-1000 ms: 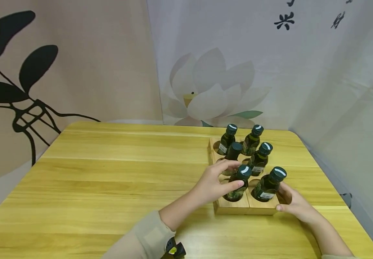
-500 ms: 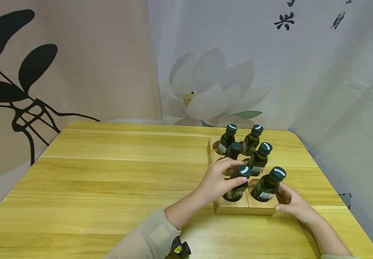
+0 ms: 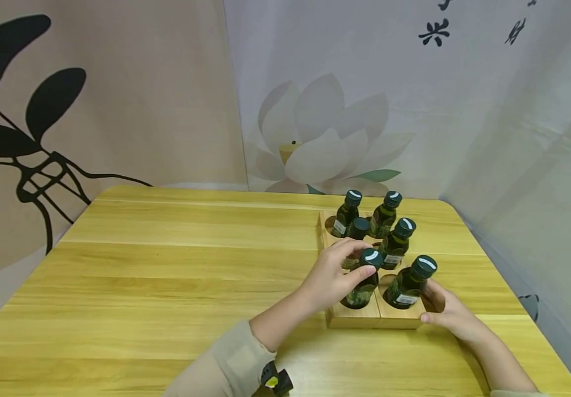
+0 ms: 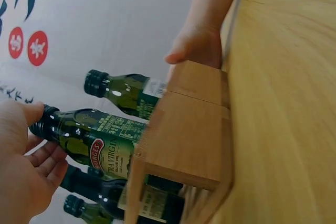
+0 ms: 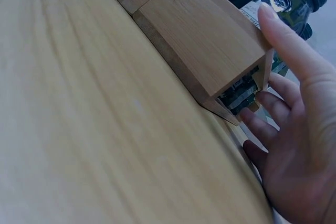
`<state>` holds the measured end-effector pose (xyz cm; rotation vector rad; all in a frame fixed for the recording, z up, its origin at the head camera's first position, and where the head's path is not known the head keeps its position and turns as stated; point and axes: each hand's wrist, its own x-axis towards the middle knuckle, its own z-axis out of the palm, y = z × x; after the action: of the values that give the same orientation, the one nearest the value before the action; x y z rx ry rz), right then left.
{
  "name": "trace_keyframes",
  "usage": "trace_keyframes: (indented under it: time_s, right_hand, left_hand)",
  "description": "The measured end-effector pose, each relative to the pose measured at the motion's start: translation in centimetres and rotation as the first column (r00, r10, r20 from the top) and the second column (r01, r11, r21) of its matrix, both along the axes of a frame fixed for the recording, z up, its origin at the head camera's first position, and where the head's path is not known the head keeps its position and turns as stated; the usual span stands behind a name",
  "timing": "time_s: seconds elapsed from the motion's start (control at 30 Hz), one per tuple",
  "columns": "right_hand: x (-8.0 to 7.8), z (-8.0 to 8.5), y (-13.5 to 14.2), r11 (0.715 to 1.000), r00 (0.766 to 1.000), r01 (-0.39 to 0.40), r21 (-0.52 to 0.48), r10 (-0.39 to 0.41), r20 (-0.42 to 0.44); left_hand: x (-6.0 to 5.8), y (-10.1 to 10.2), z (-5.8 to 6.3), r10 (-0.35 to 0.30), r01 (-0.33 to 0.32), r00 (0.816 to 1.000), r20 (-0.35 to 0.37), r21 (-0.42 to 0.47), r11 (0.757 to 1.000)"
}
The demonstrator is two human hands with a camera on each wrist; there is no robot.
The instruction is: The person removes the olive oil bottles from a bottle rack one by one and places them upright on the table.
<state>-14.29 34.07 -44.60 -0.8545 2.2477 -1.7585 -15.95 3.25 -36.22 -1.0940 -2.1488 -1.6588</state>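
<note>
A two-part wooden bottle rack [image 3: 355,320] stands at the table's right, holding several green olive oil bottles in its round holes. My left hand [image 3: 332,273] pinches the front-left olive oil bottle [image 3: 362,292] near its dark cap, with the thumb on the near side and the fingers curling behind. The left wrist view shows its labelled body [image 4: 105,145] with the lower end inside the rack. My right hand [image 3: 456,314] grips the rack's front-right corner, thumb at the front and fingers along the open side. Beside it stands the front-right bottle [image 3: 407,286], tilted a little right.
Behind the held bottle is a dark-capped bottle [image 3: 359,229], partly hidden by my left hand. Three more bottles, including the back-left one [image 3: 347,215], stand further back. The wooden table [image 3: 166,275] stretches left, with a printed cloth backdrop [image 3: 166,94] behind it.
My left hand has shifted slightly right and up, and the front-left bottle's cap has risen a little and moved slightly left. The right hand and the rack stay in place.
</note>
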Motion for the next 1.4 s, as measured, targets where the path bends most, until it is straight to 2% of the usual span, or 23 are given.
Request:
trace_keyframes:
  time_s: [0.47,0.7,0.93,1.23,1.4]
  right_hand:
    - [0.1,0.4,-0.2,1.0,1.0,-0.005,0.0,0.005,-0.003]
    - [0.1,0.2,-0.2,1.0,1.0,0.003,0.007,-0.003,-0.016]
    - [0.0,0.0,-0.1,1.0,1.0,0.006,0.006,-0.006,-0.023]
    - [-0.1,-0.2,-0.1,1.0,1.0,0.025,0.016,-0.025,-0.009]
    - [-0.1,-0.1,-0.1,1.0,1.0,0.025,0.013,-0.025,-0.009]
  left_hand:
    - [-0.3,-1.2,2.7,0.024,-0.017,0.996,-0.089,0.076,0.997]
    - [-0.9,-2.5,4.6,0.082,-0.074,0.99,-0.115,0.068,0.995]
    - [-2.2,-4.1,6.0,0.159,-0.151,0.975,-0.154,0.06,0.987]
    - [-4.3,-6.1,7.4,0.231,-0.218,0.955,-0.184,0.089,0.972]
    - [-5.4,-7.0,7.9,0.258,-0.246,0.953,-0.161,0.09,0.965]
